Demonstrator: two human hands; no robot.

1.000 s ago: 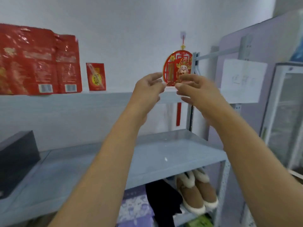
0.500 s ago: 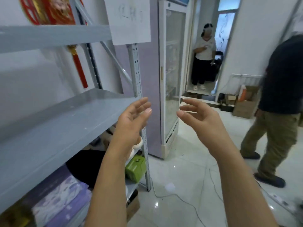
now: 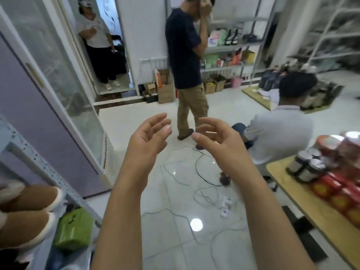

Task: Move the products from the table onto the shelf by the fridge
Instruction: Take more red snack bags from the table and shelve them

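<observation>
My left hand (image 3: 148, 137) and my right hand (image 3: 218, 137) hover in front of me above the floor, palms facing each other, fingers relaxed, both holding nothing. At the right edge stands the wooden table (image 3: 303, 203) with the products: red packets (image 3: 335, 190) in a row, dark jars with silver lids (image 3: 305, 164) and red round-lidded tubs (image 3: 331, 143). The grey metal shelf (image 3: 21, 151) is at the far left, next to the fridge (image 3: 52, 98) with its glass door.
A person in a dark shirt (image 3: 185, 55) stands mid-room, another crouches (image 3: 280, 131) by the table, a third stands in the doorway (image 3: 97, 39). Cables and a power strip (image 3: 226, 205) lie on the tiled floor. Brown slippers (image 3: 29, 211) and a green box (image 3: 74, 228) sit on the low shelf.
My view has swung right, from the shelf to the room and the table. Both hands left the red hanging ornament at the upper shelf and now hang free, holding nothing.
</observation>
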